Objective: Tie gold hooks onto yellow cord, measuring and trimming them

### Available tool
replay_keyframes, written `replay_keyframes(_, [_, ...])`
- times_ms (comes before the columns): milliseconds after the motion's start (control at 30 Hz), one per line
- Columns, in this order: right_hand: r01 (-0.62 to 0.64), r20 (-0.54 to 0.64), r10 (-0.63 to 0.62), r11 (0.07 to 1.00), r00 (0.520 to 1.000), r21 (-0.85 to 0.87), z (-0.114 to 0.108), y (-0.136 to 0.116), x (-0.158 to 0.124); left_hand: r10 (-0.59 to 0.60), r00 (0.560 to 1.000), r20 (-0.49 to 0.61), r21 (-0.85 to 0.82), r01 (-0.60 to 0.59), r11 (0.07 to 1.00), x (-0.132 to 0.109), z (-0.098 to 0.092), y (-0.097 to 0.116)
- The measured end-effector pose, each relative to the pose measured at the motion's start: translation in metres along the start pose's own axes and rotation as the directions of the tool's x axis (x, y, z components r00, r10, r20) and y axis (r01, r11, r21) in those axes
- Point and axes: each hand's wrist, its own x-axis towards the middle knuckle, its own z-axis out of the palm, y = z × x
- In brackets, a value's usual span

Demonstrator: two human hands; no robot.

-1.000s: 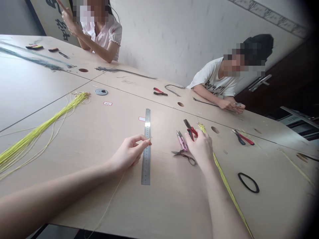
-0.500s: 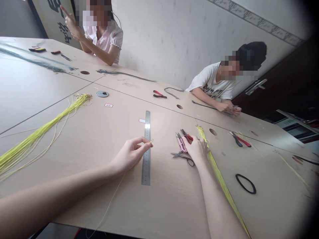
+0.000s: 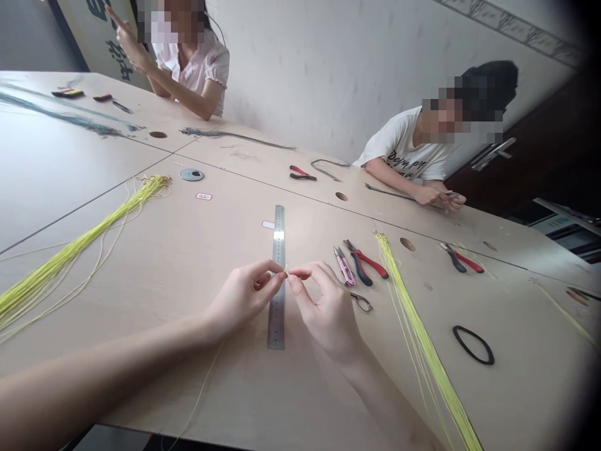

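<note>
My left hand is closed in a pinch on the end of a thin yellow cord. The cord trails from beneath that hand to the table's front edge. My right hand meets it fingertip to fingertip, thumb and forefinger pinched at the same cord end. Both hands are above a steel ruler lying lengthwise on the table. Just right of my right hand are pink thread snips, red-and-black pliers and small scissors, partly covered by the hand.
Bundles of yellow cord lie left and right. A black ring and more pliers are at the right. Two people sit across the table; one person's hands hold dark cord. Farther back are grey cords.
My right hand has left the pliers on the right and come over to my left hand at the cord end. The pliers now lie uncovered. My left hand has hardly moved.
</note>
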Motion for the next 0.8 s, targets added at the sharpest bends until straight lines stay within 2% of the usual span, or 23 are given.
replay_keyframes(167, [-0.034,-0.004,0.034,0.999,0.999,-0.006,0.001,0.010,0.001,0.029,1.000,-0.005,0.084,-0.029,0.996,0.000,0.001,-0.002])
replay_keyframes(433, [-0.033,0.040,0.030,0.998,0.999,0.060,0.003,0.011,0.001,0.085,0.996,0.004,0.197,-0.084,0.977,-0.002,0.001,-0.004])
replay_keyframes(600, [0.073,0.063,-0.071,0.997,0.995,-0.026,0.002,0.011,0.001,0.116,0.993,0.004,0.154,-0.115,0.981,-0.003,0.000,-0.003])
replay_keyframes(667, [0.136,0.061,-0.131,0.987,0.989,-0.090,0.001,0.011,0.001,0.177,0.982,-0.068,0.112,-0.169,0.979,-0.003,-0.003,0.000])
replay_keyframes(733, [0.175,0.061,-0.168,0.975,0.984,-0.136,0.001,0.012,0.001,0.234,0.951,-0.201,0.115,-0.214,0.970,-0.002,-0.007,0.003])
replay_keyframes(800, [0.190,0.060,-0.183,0.969,0.981,-0.159,0.001,0.013,0.001,0.235,0.926,-0.294,0.144,-0.200,0.969,0.001,-0.010,0.006])
